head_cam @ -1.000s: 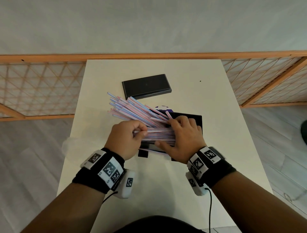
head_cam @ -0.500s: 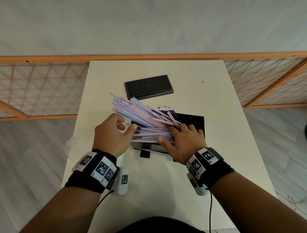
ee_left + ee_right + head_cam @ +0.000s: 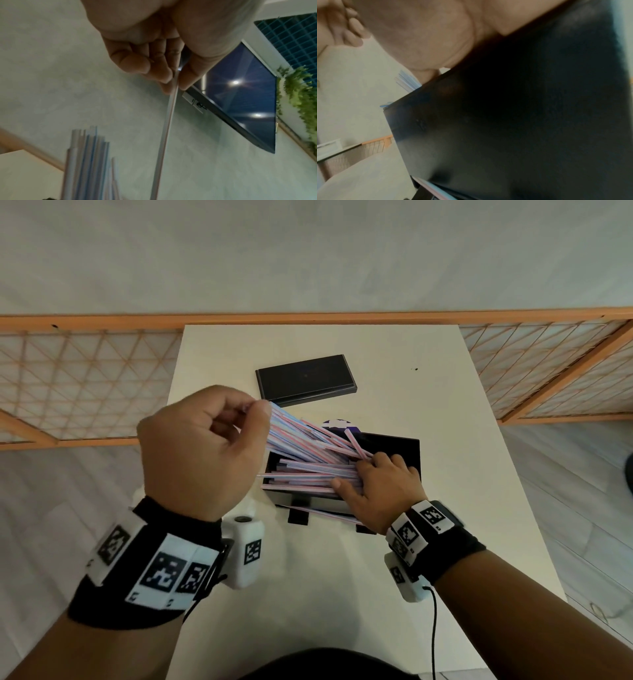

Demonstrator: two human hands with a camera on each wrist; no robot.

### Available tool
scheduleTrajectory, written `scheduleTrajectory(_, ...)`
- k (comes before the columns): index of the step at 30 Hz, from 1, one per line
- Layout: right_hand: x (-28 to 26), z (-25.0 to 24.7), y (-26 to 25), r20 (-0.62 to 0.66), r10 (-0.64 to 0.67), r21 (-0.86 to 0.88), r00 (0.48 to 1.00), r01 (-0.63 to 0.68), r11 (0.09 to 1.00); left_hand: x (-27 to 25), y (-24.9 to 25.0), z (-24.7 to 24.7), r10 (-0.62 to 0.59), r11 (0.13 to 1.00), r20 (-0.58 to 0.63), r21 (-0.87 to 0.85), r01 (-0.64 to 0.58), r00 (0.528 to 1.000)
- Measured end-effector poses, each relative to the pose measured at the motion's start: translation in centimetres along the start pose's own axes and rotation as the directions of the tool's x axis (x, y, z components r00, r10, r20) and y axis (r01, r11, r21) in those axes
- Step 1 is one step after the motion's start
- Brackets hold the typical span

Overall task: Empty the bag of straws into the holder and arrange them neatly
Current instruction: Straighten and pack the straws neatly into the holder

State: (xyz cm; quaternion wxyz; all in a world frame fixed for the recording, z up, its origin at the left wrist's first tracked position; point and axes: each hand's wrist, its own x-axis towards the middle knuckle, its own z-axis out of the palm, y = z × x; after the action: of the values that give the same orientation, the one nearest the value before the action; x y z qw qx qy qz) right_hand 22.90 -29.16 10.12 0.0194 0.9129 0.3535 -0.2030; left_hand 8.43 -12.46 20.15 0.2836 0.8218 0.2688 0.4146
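Pink and blue striped straws (image 3: 308,470) lie piled in the black holder (image 3: 397,445) in the middle of the white table (image 3: 342,594), with several fanned up and left over its rim. My left hand (image 3: 255,409) is raised at their upper ends. In the left wrist view my left hand (image 3: 176,86) pinches one straw (image 3: 164,128) between thumb and fingers, beside other straw ends (image 3: 89,155). My right hand (image 3: 363,474) lies curled over the straws' right ends inside the holder. One straw (image 3: 318,511) rests in the holder's front slot. The right wrist view shows the holder's dark wall (image 3: 505,121).
The holder's black lid (image 3: 305,380) lies flat farther back on the table. A purple and white round thing (image 3: 339,424) shows behind the holder. Wooden lattice railings (image 3: 85,385) run behind and beside the table. A dark screen (image 3: 240,94) hangs on the wall.
My left hand let go of the bundle's middle, opened, then rose up and left to pinch a straw at its upper end. My right hand stayed on the straws in the holder.
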Motion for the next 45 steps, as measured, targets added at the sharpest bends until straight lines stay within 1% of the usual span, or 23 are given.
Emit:
scheduleTrajectory(1,0.1,-0.1,0.1,0.003,0.009,0.036,1.0,-0.009,0.999,0.2,-0.1,0.0,0.002,1.0,0.021,-0.019,-0.002,1.0)
scheduleTrajectory(3,0.3,-0.3,0.4,0.002,0.027,0.166,1.0,-0.027,0.986,0.0,-0.9,0.5,-0.051,0.996,0.081,-0.066,0.056,0.995)
scheduleTrajectory(5,0.4,-0.6,0.8,0.002,0.043,0.292,0.999,-0.041,0.956,-0.8,-2.2,1.4,-0.188,0.972,0.162,-0.109,0.207,0.969)
scheduleTrajectory(7,0.4,-0.9,1.2,0.013,0.034,0.331,0.999,-0.036,0.943,-2.0,-3.6,2.7,-0.349,0.916,0.286,-0.097,0.39,0.892)
scheduleTrajectory(9,0.3,-1.1,1.4,0.019,0.006,0.291,1.0,-0.012,0.957,-3.1,-4.4,3.8,-0.425,0.878,0.4,-0.037,0.477,0.812)
scheduleTrajectory(11,0.4,-1.1,1.3,0.009,-0.018,0.234,1.0,0.016,0.972,-4.1,-4.9,4.7,-0.394,0.909,0.483,0.082,0.408,0.782)
scheduleTrajectory(14,0.5,-0.6,1.2,0.008,-0.036,0.209,0.999,0.034,0.977,-4.8,-5.0,5.7,-0.265,0.959,0.595,0.244,0.143,0.759)
scheduleTrajectory(16,0.5,-0.2,1.2,0.018,-0.046,0.188,0.999,0.042,0.981,-4.6,-4.3,6.1,-0.241,0.932,0.629,0.363,-0.004,0.739)
scheduleTrajectory(17,0.4,0.0,1.2,0.02,-0.052,0.175,0.998,0.048,0.983,-4.3,-3.7,6.2,-0.24,0.919,0.621,0.393,-0.032,0.747)
scheduleTrajectory(18,0.2,0.1,1.2,0.014,-0.058,0.16,0.998,0.055,0.986,-4.2,-3.1,6.4,-0.237,0.922,0.611,0.386,-0.024,0.755)
scheduleTrajectory(19,0.1,0.2,1.2,0.002,-0.062,0.147,0.998,0.061,0.987,-4.0,-2.4,6.7,-0.269,0.934,0.592,0.353,0.055,0.76)
scheduleTrajectory(20,-0.1,0.3,1.1,-0.016,-0.064,0.137,0.998,0.066,0.988,-3.7,-1.8,7.2,-0.36,0.928,0.572,0.296,0.224,0.737)
scheduleTrajectory(21,-0.2,0.4,1.1,-0.033,-0.064,0.134,0.997,0.068,0.989,-3.4,-1.1,7.9,-0.489,0.866,0.573,0.229,0.444,0.658)
scheduleTrajectory(22,-0.2,0.5,1.0,-0.048,-0.064,0.138,0.997,0.07,0.988,-3.2,-0.2,8.5,-0.594,0.737,0.6,0.139,0.661,0.536)
scheduleTrajectory(23,-0.3,0.5,1.0,-0.053,-0.061,0.151,0.997,0.069,0.986,-3.1,0.4,9.3,-0.662,0.578,0.623,0.07,0.813,0.416)
scheduleTrajectory(24,-0.3,0.4,1.0,-0.046,-0.059,0.17,0.997,0.066,0.983,-2.9,0.9,10.0,-0.688,0.478,0.63,0.02,0.878,0.36)
scheduleTrajectory(25,-0.2,0.4,1.1,-0.031,-0.056,0.187,0.998,0.061,0.98,-2.8,1.1,10.6,-0.699,0.462,0.616,0.002,0.887,0.363)
scheduleTrajectory(27,0.0,0.1,1.2,-0.005,-0.049,0.216,0.999,0.049,0.975,-2.8,0.9,11.8,-0.723,0.48,0.558,-0.017,0.877,0.407)
scheduleTrajectory(28,0.2,0.0,1.3,-0.008,-0.049,0.243,0.999,0.05,0.969,-2.8,0.8,12.2,-0.718,0.507,0.542,-0.024,0.862,0.438)
scheduleTrajectory(34,1.7,-0.3,1.8,-0.038,-0.075,0.414,0.996,0.084,0.907,-2.9,0.2,13.8,-0.727,0.617,0.423,0.057,0.785,0.54)
scheduleTrajectory(38,2.1,-0.4,2.1,-0.029,-0.121,0.422,0.992,0.122,0.898,-2.9,0.2,14.5,-0.679,0.686,0.406,0.057,0.725,0.612)
scheduleTrajectory(41,2.2,-0.8,2.4,-0.03,-0.169,0.432,0.985,0.166,0.887,-2.6,0.0,14.8,-0.648,0.732,0.412,0.104,0.674,0.64)
scheduleTrajectory(45,2.3,-1.0,2.4,-0.009,-0.191,0.412,0.982,0.178,0.894,-2.1,-0.3,15.3,-0.569,0.814,0.449,0.192,0.547,0.689)
